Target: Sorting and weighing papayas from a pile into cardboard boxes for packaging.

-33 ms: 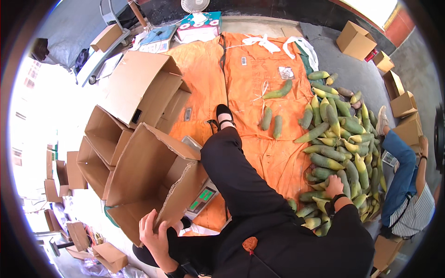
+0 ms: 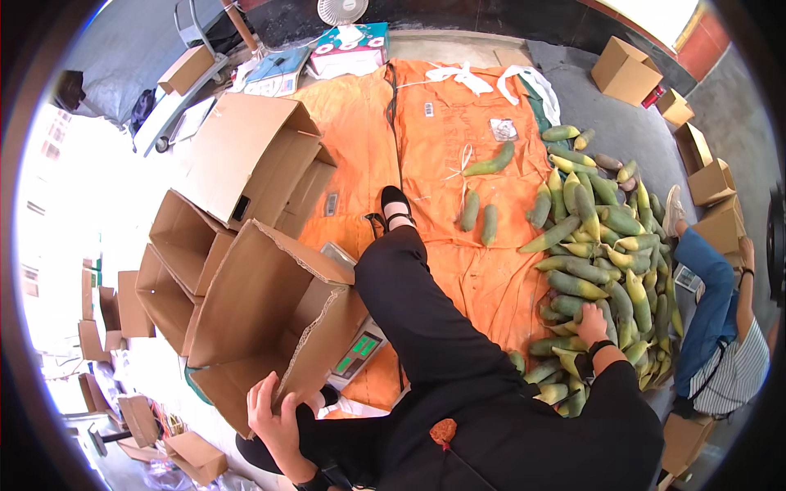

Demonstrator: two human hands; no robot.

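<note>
At the lower left, my left hand [image 2: 274,417] grips the near flap of an open cardboard box [image 2: 246,299], which stands by a digital scale [image 2: 360,352] with lit green displays. My right hand [image 2: 593,326] is in the pile of long green radishes [image 2: 577,285] on the right, its curled fingers on a radish, partly hidden among the others. Three loose radishes [image 2: 489,225] lie apart from the pile on the orange tarp [image 2: 446,282]. My bent leg stretches across the tarp between box and pile.
More cardboard boxes [image 2: 209,151] stand at the left and along the right wall [image 2: 625,69]. A trolley [image 2: 180,86] and a fan [image 2: 342,11] are at the back. Another person [image 2: 704,286] in jeans and a striped top sits beside the pile at far right.
My right hand is very slightly higher among the radishes. Otherwise the scene looks almost the same.
</note>
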